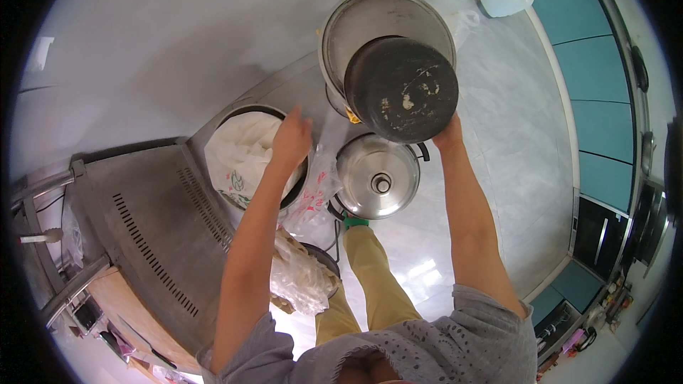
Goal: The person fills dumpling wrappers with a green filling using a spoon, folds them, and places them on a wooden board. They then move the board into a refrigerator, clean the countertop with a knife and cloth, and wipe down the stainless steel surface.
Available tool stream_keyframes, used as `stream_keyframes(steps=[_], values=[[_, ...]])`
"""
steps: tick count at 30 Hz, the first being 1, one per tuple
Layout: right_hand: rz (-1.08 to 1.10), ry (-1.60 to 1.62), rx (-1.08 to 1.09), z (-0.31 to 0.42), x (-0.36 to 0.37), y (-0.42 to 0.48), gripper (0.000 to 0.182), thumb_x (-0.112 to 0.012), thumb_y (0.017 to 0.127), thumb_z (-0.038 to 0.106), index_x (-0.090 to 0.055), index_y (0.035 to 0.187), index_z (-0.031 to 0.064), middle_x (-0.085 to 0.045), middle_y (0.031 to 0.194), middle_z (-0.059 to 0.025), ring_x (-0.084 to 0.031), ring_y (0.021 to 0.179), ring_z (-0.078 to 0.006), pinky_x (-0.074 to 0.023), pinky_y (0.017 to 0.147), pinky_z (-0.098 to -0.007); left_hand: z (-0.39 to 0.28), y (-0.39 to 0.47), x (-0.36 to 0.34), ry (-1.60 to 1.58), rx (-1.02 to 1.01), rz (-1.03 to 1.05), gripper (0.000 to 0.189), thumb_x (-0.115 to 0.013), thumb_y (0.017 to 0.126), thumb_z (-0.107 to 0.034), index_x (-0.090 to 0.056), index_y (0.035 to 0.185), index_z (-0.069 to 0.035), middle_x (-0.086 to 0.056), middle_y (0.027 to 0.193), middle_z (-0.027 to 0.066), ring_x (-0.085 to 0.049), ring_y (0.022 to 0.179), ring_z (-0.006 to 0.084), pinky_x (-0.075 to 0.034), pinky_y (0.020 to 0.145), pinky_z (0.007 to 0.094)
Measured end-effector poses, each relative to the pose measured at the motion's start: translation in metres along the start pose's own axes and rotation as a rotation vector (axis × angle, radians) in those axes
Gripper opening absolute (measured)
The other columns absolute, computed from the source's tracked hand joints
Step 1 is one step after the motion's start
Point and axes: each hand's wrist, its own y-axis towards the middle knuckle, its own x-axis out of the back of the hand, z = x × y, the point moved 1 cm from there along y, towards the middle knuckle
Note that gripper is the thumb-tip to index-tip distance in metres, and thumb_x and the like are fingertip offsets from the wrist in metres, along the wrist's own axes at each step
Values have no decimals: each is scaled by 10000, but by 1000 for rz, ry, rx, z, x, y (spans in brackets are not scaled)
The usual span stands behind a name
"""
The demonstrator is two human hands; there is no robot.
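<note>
My right hand (450, 133) grips the rim of a blackened round pot (405, 90), whose scorched underside with pale worn patches faces me. Behind it, partly covered, is a large round metal lid or vessel top (341, 26). My left hand (292, 141) holds nothing visible, its fingers partly spread above a large round container (306, 178). Inside that container lies a white bag (243, 144) with green and red print. Between my arms, a stainless steel pot with a knobbed lid (363, 194) and dark side handles stands on the floor.
Clear plastic bags (307, 208) lie by the steel pot. A plastic-wrapped bundle (301, 277) sits in a dark container near my legs. At left stands a slotted metal cabinet (155, 224). Teal cupboards (603, 122) line the right, near a translucent jug (507, 0).
</note>
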Motion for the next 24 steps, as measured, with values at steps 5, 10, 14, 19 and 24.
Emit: stream_keyframes(steps=[5, 10, 14, 19, 24], values=[[-24, 5, -68, 3, -26, 4, 359, -471, 950, 286, -572, 1197, 45, -645, 1132, -129, -628, 1003, -285, -523, 857, -427, -31, 110, -45, -167, 126, -157, 398, -455, 958, -255, -531, 1216, 39, -632, 975, 256, -609, 902, 405, -461, 778, 433], [-35, 1, -8, -5, -16, 12, 363, -481, 937, 274, -581, 1185, 28, -653, 1113, -139, -631, 986, -301, -528, 835, -441, -30, 150, -52, -349, 488, -223, 329, -578, 877, -237, -563, 1071, 29, -635, 988, 260, -600, 975, 421, -463, 834, 457], [143, 212, 61, -4, 8, 25, 366, -458, 949, 275, -583, 1179, 19, -654, 1107, -145, -636, 962, -305, -532, 818, -447, -49, 137, -70, -313, 440, -221, 223, -597, 820, -165, -581, 965, 3, -649, 935, 239, -622, 930, 405, -474, 803, 455], [142, 204, 71, 4, 3, 27, 355, -452, 954, 262, -583, 1175, 17, -656, 1097, -143, -640, 946, -300, -534, 807, -437, -49, 115, -79, -309, 517, -306, 192, -607, 751, -143, -573, 891, -16, -651, 882, 224, -632, 882, 400, -483, 762, 467], [143, 173, 78, 20, -9, -7, 345, -447, 959, 250, -583, 1171, 14, -657, 1087, -140, -643, 931, -294, -537, 797, -427, -41, 68, -96, -357, 471, -342, 198, -633, 750, -130, -529, 881, -24, -598, 770, 188, -598, 753, 384, -469, 712, 459]])
